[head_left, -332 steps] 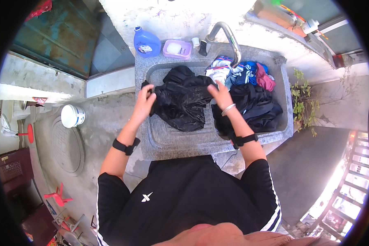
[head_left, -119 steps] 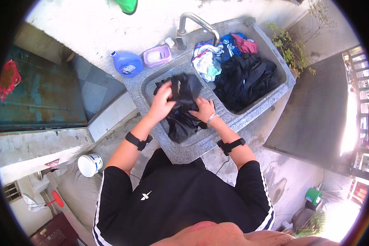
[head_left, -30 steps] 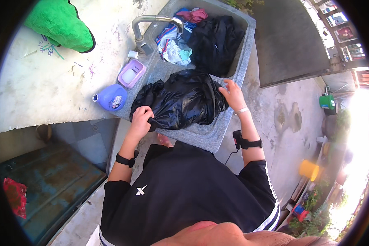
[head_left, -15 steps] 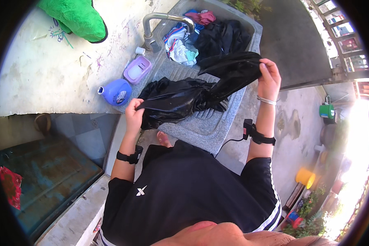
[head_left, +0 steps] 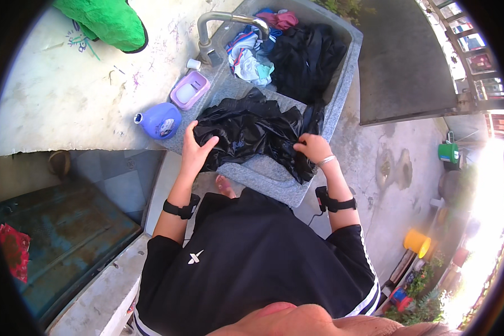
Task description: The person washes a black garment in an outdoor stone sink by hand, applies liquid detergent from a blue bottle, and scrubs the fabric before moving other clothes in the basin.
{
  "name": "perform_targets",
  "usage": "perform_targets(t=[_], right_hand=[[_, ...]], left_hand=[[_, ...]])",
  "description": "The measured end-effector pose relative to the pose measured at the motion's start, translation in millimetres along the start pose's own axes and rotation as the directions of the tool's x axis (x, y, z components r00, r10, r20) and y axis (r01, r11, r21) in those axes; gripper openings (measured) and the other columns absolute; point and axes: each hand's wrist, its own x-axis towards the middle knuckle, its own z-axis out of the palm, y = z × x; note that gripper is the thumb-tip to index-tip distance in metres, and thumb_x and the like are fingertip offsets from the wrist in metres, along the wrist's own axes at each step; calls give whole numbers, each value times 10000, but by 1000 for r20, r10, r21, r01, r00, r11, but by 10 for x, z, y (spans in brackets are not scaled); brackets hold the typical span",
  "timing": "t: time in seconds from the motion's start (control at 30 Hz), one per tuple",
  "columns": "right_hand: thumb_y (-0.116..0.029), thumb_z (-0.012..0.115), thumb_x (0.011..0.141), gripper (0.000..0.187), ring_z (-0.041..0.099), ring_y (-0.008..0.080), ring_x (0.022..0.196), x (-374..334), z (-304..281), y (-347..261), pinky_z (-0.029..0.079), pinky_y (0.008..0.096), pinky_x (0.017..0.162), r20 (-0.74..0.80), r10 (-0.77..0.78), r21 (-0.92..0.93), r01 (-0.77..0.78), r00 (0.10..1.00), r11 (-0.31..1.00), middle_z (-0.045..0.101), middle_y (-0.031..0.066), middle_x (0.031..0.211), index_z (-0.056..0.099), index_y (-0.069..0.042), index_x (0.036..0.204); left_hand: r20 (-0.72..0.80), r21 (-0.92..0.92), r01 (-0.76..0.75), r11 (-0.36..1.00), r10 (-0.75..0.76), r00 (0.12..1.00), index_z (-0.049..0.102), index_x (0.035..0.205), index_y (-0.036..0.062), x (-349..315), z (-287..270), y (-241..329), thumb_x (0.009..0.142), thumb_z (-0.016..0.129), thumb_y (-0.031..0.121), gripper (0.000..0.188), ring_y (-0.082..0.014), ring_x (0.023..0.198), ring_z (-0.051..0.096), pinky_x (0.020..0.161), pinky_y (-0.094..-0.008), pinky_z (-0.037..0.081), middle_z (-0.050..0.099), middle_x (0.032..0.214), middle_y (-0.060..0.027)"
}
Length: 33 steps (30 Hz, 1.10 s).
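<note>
Now that the right hand (head_left: 313,150) has come down, the black cloth (head_left: 246,126) lies bunched over the near half of the sink (head_left: 285,193). I see the left hand (head_left: 195,151) wide at the sink's left side; the right fingers look narrow, grip uncertain. Probably I'm mid-rearrangement.

Honestly can't make out a single word or number anywhere here. The blue bottle (head_left: 159,122) has a pale label (head_left: 167,127) on its side, but the print's way too small to read. There's a white logo (head_left: 194,257) on the chest of the black shirt (head_left: 257,252), just two crossed strokes, no lettering I can see. The pale wall (head_left: 45,117) has purple scribbles (head_left: 137,77) and a green doodle (head_left: 85,45) next to the bright green cloth thing (head_left: 109,25), nothing legible in either.
</note>
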Motion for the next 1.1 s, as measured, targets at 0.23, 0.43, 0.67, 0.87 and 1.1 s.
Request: perform_targets(t=[0.23,0.43,0.67,0.87,1.1], right_hand=[[-275,735,676,516,534,346,1065,801,186,-512,420,459,882,55,-44,-289,58,998,956,604,136,1075,527,-133,1127],[9,609,739,232,612,194,737,1013,-418,-574,482,283,685,-281,69,819,201,957,538,629,100,798,550,9,964],[40,472,853,179,600,187,890,186,-1811,-1742,484,291,809,-447,5,892,446,894,-73,616,97,967,533,17,1020],[-12,423,907,252,588,206,970,-346,-2276,-2546,459,307,877,-648,-138,761,628,749,-163,603,132,1068,516,58,1131],[-29,422,894,273,597,204,949,-609,-2423,-2780,471,296,861,-732,-177,666,638,658,-385,603,142,1070,507,57,1139]], left_hand=[[136,-293,-62,954,106,985,497,890,14,31,156,3,737,518,-48,167,-148,849,537,821,-252,409,581,898,-90],[-65,-350,-130,928,114,991,470,1062,3,43,-76,63,749,526,-42,321,-239,1057,499,965,-323,349,523,1131,-152],[-23,52,-291,955,293,956,252,1361,-5,-57,294,373,670,766,365,938,-433,1283,271,1047,-447,263,225,1391,-309],[-15,-48,-322,946,321,947,66,1415,-14,179,709,814,535,762,599,1278,-462,1331,155,1008,-597,224,104,1427,-336],[-184,-584,-155,797,56,981,226,1383,-17,730,1044,1104,775,709,292,836,-283,1149,502,959,-349,390,471,1273,-208]])
